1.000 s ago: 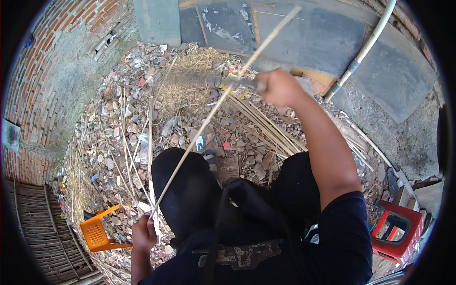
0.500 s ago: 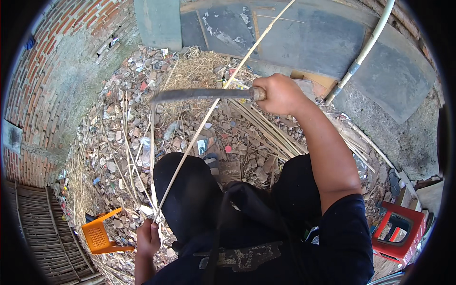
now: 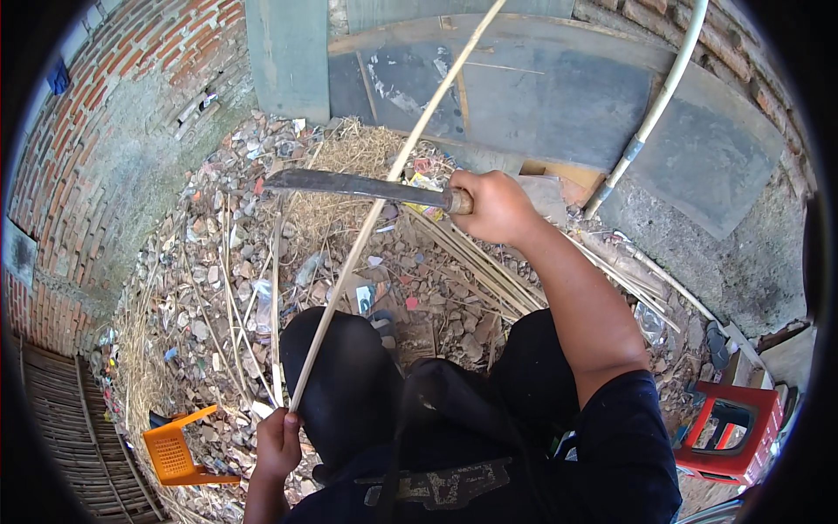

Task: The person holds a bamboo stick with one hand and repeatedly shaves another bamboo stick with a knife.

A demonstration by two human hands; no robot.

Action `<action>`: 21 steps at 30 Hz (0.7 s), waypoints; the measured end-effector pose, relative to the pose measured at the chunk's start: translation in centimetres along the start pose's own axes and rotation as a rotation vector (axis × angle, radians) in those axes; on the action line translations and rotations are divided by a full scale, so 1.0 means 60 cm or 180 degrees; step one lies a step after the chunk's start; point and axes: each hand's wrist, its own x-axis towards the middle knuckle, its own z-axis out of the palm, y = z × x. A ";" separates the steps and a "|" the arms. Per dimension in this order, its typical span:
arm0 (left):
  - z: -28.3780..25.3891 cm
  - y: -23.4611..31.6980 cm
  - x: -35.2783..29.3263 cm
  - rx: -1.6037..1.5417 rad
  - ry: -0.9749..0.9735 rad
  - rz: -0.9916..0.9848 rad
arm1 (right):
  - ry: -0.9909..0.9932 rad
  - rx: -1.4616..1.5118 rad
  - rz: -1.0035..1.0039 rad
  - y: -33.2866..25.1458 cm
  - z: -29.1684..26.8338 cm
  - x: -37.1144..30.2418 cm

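My left hand (image 3: 278,444) is closed around the lower end of a long pale bamboo strip (image 3: 350,262), which slants up past my knee toward the far wall. In my right hand (image 3: 496,208) is the handle of a machete (image 3: 353,185), its long dark blade pointing left. Blade and strip cross a little left of the handle; whether the edge bites into the strip I cannot tell. Several split bamboo strips (image 3: 476,253) lie in a bundle on the rubble beyond my knees, and more thin strips (image 3: 277,306) lie to the left.
Rubble and dry straw (image 3: 349,155) cover the ground. An orange plastic chair (image 3: 177,450) lies at the lower left, and a red plastic crate (image 3: 738,434) stands at the lower right. Grey panels (image 3: 550,96) line the far side, with a pale pole (image 3: 650,122) leaning there. A brick wall (image 3: 96,157) rises on the left.
The strip has turned slightly and its broader face now shows. My right hand and the machete have shifted a little left and nearer. The left hand keeps its hold.
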 end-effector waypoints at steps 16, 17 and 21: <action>0.005 0.079 0.042 0.0536 0.0088 -0.0200 | -0.0783 -0.0251 -0.0185 -0.035 0.013 -0.006; 0.001 0.077 0.038 0.0544 0.0087 -0.0228 | -0.0778 -0.0237 -0.0196 -0.035 0.013 -0.006; -0.017 0.065 0.028 0.1264 -0.0108 -0.0231 | -0.0793 -0.0155 -0.0226 -0.035 0.014 -0.009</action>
